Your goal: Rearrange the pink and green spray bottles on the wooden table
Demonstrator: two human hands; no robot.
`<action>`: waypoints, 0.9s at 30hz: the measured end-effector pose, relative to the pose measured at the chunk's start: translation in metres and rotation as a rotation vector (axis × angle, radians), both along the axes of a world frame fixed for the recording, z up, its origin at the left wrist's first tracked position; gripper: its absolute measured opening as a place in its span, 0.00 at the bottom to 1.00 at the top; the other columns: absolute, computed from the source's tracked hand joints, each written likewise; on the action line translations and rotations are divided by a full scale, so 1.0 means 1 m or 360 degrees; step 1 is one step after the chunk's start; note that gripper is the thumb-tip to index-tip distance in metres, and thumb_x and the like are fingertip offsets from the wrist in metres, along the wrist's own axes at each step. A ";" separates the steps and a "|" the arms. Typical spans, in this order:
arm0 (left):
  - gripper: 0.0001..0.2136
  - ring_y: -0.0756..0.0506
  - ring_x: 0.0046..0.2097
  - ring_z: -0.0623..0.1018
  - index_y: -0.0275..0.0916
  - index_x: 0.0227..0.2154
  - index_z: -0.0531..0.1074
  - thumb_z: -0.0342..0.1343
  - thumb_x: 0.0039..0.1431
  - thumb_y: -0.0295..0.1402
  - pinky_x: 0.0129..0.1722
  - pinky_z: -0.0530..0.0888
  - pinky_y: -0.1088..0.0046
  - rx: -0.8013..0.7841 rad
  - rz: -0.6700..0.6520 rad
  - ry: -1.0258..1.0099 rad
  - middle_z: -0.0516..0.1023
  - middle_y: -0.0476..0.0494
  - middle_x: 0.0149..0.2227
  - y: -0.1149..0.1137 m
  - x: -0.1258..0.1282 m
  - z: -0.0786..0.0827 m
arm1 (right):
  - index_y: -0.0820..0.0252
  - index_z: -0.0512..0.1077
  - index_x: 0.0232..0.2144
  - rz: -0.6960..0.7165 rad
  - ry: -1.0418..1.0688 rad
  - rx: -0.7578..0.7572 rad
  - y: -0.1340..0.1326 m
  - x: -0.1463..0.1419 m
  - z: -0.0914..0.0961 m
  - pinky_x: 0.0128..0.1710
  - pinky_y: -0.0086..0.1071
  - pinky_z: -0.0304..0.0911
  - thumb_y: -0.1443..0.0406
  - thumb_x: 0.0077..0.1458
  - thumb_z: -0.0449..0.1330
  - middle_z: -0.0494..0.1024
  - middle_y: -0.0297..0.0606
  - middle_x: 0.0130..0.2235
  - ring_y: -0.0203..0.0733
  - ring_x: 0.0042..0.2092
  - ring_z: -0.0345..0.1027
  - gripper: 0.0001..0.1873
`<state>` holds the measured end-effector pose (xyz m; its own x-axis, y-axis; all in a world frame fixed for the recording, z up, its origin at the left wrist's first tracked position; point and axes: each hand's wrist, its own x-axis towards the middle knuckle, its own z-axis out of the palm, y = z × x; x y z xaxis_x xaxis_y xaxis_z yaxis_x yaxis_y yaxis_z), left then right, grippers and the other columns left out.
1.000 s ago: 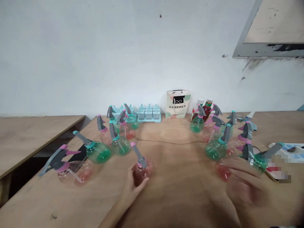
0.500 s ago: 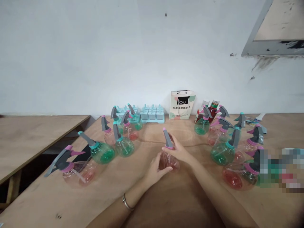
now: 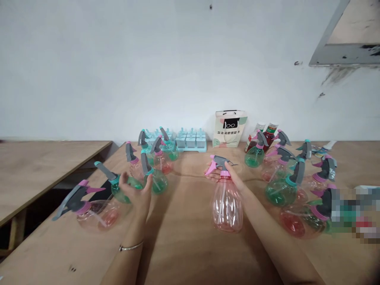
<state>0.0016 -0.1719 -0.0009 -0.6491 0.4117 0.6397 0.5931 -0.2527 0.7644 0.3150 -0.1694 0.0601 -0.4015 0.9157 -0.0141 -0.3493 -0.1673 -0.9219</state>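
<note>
A clear pink spray bottle (image 3: pixel 227 206) with a grey and pink trigger head is in my right hand (image 3: pixel 233 178), whose fingers wrap round the neck just below the head. The bottle is upright, its nozzle pointing left. My left hand (image 3: pixel 138 192) is raised with thumb and fingers apart, holding nothing. Behind it stands a green spray bottle (image 3: pixel 118 192) with a teal collar, partly hidden by the fingers. Another green spray bottle (image 3: pixel 159 183) is just right of the thumb. At the lower left, a pink spray bottle (image 3: pixel 99 215) stands nearest to my left forearm.
Several more pink and green spray bottles (image 3: pixel 280 192) stand at the right. Along the wall are a light blue popsicle mould (image 3: pixel 192 148), a paper bag (image 3: pixel 229 134) and dark red bottles (image 3: pixel 269 134). A gap separates the table (image 3: pixel 181 245) from another tabletop (image 3: pixel 44 170) at left.
My left hand has let go of the pink spray bottle and moved left towards the green bottles. The right hand has lifted the bottle nearer and turned its head to the left.
</note>
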 end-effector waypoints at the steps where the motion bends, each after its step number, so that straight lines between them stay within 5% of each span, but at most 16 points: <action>1: 0.40 0.36 0.60 0.68 0.36 0.59 0.58 0.67 0.45 0.44 0.62 0.63 0.52 -0.0035 -0.0085 -0.0029 0.66 0.32 0.58 0.004 -0.003 -0.003 | 0.59 0.75 0.46 0.0022 0.0024 -0.0004 -0.001 -0.002 0.001 0.52 0.44 0.70 0.39 0.53 0.56 0.83 0.47 0.42 0.52 0.51 0.77 0.34; 5: 0.32 0.39 0.51 0.75 0.37 0.53 0.64 0.66 0.47 0.44 0.56 0.69 0.54 -0.0244 -0.0292 -0.0048 0.74 0.38 0.49 0.014 0.000 -0.022 | 0.61 0.75 0.44 -0.0081 0.0120 0.0030 -0.008 -0.007 0.005 0.49 0.44 0.72 0.40 0.50 0.58 0.83 0.47 0.39 0.54 0.49 0.77 0.33; 10: 0.22 0.40 0.46 0.75 0.38 0.43 0.70 0.64 0.50 0.46 0.51 0.72 0.55 -0.0219 -0.0537 0.0338 0.75 0.41 0.41 0.007 0.026 -0.033 | 0.60 0.76 0.41 -0.0218 0.0135 0.0080 -0.013 -0.003 0.011 0.49 0.44 0.71 0.43 0.50 0.59 0.83 0.46 0.37 0.54 0.48 0.77 0.29; 15: 0.21 0.39 0.48 0.76 0.42 0.48 0.70 0.63 0.53 0.45 0.50 0.74 0.57 -0.0261 -0.0956 0.0331 0.76 0.43 0.44 -0.007 0.057 -0.041 | 0.58 0.75 0.40 -0.0029 0.0185 0.0215 -0.010 0.000 0.008 0.50 0.46 0.69 0.43 0.53 0.54 0.82 0.45 0.39 0.53 0.50 0.75 0.28; 20: 0.27 0.39 0.51 0.76 0.41 0.54 0.67 0.62 0.54 0.46 0.53 0.73 0.59 -0.0499 -0.1414 0.0010 0.77 0.42 0.47 -0.009 0.064 -0.053 | 0.56 0.75 0.31 -0.0235 0.0408 0.0218 -0.010 -0.001 0.012 0.50 0.48 0.71 0.48 0.44 0.66 0.82 0.41 0.33 0.54 0.47 0.77 0.20; 27: 0.30 0.38 0.58 0.72 0.40 0.57 0.65 0.64 0.52 0.44 0.61 0.65 0.56 -0.0560 -0.1532 -0.0063 0.73 0.38 0.55 -0.008 0.060 -0.051 | 0.53 0.74 0.27 -0.0112 0.0593 0.0240 -0.012 0.000 0.021 0.50 0.52 0.70 0.46 0.41 0.66 0.82 0.41 0.36 0.57 0.50 0.74 0.20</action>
